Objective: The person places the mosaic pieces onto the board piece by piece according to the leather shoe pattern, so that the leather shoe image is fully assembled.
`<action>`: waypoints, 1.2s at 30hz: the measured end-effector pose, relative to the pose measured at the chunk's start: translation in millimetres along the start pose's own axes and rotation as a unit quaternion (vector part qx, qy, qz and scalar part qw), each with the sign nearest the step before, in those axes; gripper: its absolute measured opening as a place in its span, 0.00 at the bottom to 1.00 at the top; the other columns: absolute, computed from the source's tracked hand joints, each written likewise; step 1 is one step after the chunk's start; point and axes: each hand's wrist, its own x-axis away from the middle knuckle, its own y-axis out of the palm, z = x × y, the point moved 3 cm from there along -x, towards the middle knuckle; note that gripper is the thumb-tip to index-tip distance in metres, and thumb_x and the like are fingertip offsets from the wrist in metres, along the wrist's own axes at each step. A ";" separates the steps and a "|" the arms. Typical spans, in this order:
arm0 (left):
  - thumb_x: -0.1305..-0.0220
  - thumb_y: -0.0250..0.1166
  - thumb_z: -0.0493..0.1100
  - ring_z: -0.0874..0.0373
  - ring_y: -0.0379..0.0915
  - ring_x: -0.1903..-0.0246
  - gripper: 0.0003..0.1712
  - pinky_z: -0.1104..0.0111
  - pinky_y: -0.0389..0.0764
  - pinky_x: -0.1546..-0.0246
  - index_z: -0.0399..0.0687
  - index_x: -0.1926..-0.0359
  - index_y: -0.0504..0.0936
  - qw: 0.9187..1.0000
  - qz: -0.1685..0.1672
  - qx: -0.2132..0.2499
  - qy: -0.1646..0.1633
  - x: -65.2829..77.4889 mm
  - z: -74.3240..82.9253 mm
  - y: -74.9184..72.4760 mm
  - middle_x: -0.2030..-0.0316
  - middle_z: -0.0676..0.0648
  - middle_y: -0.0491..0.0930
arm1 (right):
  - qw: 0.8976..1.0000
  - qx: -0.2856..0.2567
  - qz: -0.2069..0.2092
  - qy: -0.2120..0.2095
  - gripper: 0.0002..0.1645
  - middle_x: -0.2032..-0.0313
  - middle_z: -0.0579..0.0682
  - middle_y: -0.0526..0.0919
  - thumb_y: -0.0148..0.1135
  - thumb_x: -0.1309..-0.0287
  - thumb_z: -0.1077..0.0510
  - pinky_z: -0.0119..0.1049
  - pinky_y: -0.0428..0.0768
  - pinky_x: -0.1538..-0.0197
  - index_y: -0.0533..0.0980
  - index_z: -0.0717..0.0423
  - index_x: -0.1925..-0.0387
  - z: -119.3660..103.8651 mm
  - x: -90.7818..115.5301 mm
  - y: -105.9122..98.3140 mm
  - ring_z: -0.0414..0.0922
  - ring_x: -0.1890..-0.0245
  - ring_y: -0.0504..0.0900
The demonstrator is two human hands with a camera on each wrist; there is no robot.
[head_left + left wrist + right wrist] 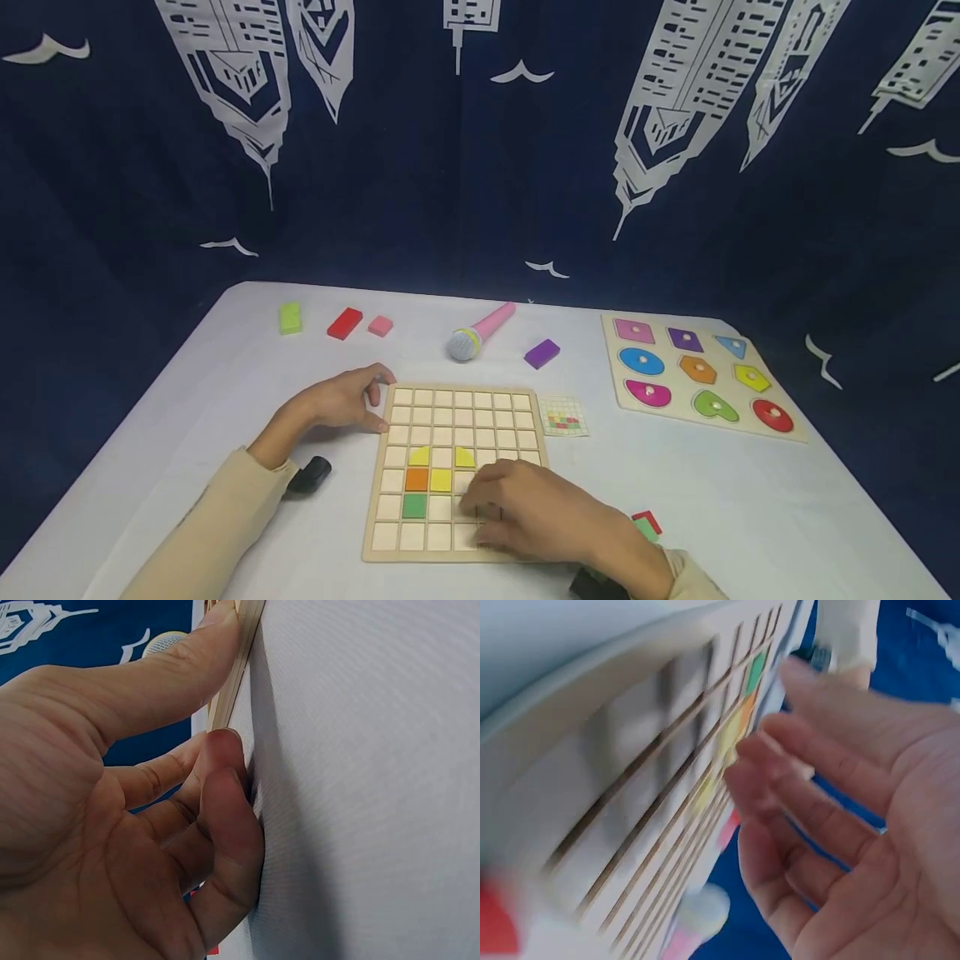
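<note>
A wooden grid board (423, 417) lies on the white table. Set in its cells are a green square tile (414, 506), an orange tile (416, 479), a yellow square tile (441, 481) and two round-edged yellow tiles, one of them a left tile (419, 456). My left hand (337, 402) holds the board by its far left corner, thumb on the side edge; the left wrist view shows its thumb (172, 682) against the wooden edge. Over the board's near right part hovers my right hand (536, 508), fingers loosely bent and nothing between them in the right wrist view.
A small pattern card (564, 416) touches the board's right side. Farther back lie a pink toy microphone (480, 332) and several coloured blocks, including a purple block (542, 354). A shape puzzle (705, 379) is at the right. Red and green pieces (647, 525) show beside my right wrist.
</note>
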 end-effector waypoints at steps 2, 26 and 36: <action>0.53 0.80 0.38 0.53 0.69 0.64 0.42 0.64 0.71 0.61 0.41 0.38 0.70 1.000 0.000 0.001 0.003 0.5 0.4 0.0 0.62 0.46 0.74 | 0.999 -0.038 -0.002 0.033 0.14 0.55 0.34 0.84 0.69 0.38 0.50 0.30 0.79 0.49 0.84 0.45 0.52 13.5 16.2 -3.8 0.31 0.54 0.79; 0.54 0.80 0.38 0.53 0.69 0.63 0.43 0.64 0.71 0.61 0.40 0.37 0.70 1.000 -0.002 -0.002 0.005 2.1 0.7 0.2 0.62 0.46 0.74 | 0.953 -0.220 -0.026 0.208 0.22 0.43 0.44 0.75 0.78 0.51 0.52 0.34 0.76 0.42 0.83 0.34 0.53 114.9 131.6 -12.8 0.43 0.43 0.69; 0.54 0.80 0.38 0.53 0.68 0.64 0.43 0.65 0.71 0.62 0.40 0.37 0.70 1.000 0.000 0.004 0.008 0.1 -0.3 1.1 0.62 0.46 0.74 | 0.947 -0.239 -0.049 0.208 0.23 0.41 0.49 0.68 0.79 0.55 0.54 0.25 0.75 0.45 0.82 0.35 0.54 120.4 132.0 -7.0 0.56 0.40 0.63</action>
